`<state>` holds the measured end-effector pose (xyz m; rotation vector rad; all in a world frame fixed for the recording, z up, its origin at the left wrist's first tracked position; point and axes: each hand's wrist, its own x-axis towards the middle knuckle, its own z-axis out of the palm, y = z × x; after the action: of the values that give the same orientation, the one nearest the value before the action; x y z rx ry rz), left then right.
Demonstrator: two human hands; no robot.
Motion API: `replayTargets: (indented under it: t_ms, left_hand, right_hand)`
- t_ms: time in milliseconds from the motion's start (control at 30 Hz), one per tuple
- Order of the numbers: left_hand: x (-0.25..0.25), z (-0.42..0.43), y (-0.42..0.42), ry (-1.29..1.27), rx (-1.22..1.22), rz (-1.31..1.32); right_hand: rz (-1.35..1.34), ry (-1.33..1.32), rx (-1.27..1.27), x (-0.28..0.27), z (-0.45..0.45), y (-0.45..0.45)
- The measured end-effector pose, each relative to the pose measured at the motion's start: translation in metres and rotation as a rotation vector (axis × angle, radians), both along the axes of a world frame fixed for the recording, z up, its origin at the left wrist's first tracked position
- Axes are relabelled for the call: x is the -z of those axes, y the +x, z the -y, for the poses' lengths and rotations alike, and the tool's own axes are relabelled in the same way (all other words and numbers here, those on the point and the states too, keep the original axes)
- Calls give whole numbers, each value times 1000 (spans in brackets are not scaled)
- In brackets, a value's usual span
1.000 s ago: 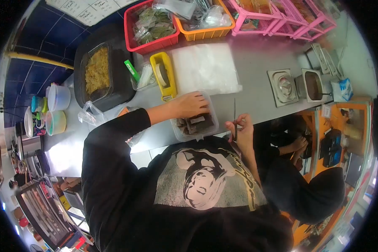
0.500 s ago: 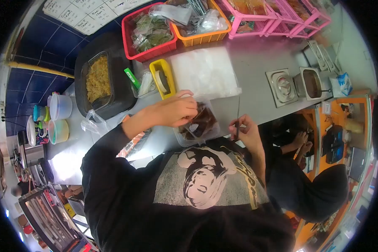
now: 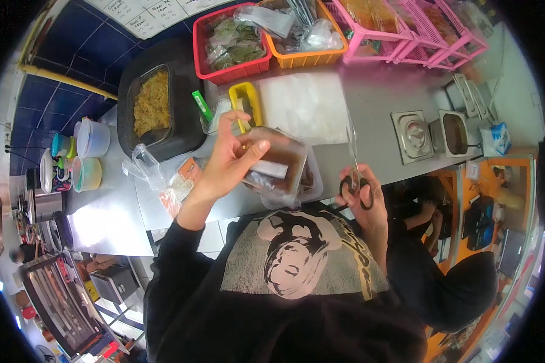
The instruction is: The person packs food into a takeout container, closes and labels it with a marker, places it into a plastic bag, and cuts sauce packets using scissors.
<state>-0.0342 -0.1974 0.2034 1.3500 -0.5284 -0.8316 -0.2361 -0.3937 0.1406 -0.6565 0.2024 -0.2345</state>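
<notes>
My left hand [image 3: 227,162] grips the left side of a clear rectangular plastic tub [image 3: 292,158], its thumb over the near edge. The tub looks brownish inside and has a white strip on it; whether it is a lid or a full box I cannot tell. It is tilted above another clear plastic tub [image 3: 315,185] at the counter's front edge, which holds dark brown contents, mostly hidden. In my right hand [image 3: 369,196] are scissors [image 3: 354,151], black handles around the fingers, blades pointing away from me. Beyond the tubs lie white plastic sheets [image 3: 306,107].
Behind stand a yellow tape dispenser [image 3: 241,100], a red basket [image 3: 233,74] of leafy packets, an orange basket [image 3: 312,58] and pink racks [image 3: 384,48]. A black tray [image 3: 127,115] of yellow food is left, metal pans [image 3: 412,138] right. A co-worker's sleeve [image 3: 454,278] is close right.
My left hand has turned and lifted the brownish tub from over the lower one. My right hand has swung the scissors so their blades and handles now show. The view has shifted slightly.
</notes>
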Motion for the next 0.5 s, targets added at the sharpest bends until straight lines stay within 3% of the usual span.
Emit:
replayTargets:
  t_ms: [100, 167, 200, 400, 500]
  left_hand:
    - [-3, 6, -5, -174, 16, -114]
    - [5, 8, -1, -236, 144, 216]
    - [3, 8, -2, -239, 140, 218]
    - [-26, 3, -2, -96, 70, -26]
    - [-30, 1, -1, -79, 93, 2]
  right_hand:
    - [-31, -106, -58, -20, -5, 4]
    - [-84, -289, -121, -26, -2, 4]
    - [-82, -292, -124, -27, 3, 3]
    - [31, -473, -308, -26, 39, 15]
    - [1, -415, -443, -33, 46, 27]
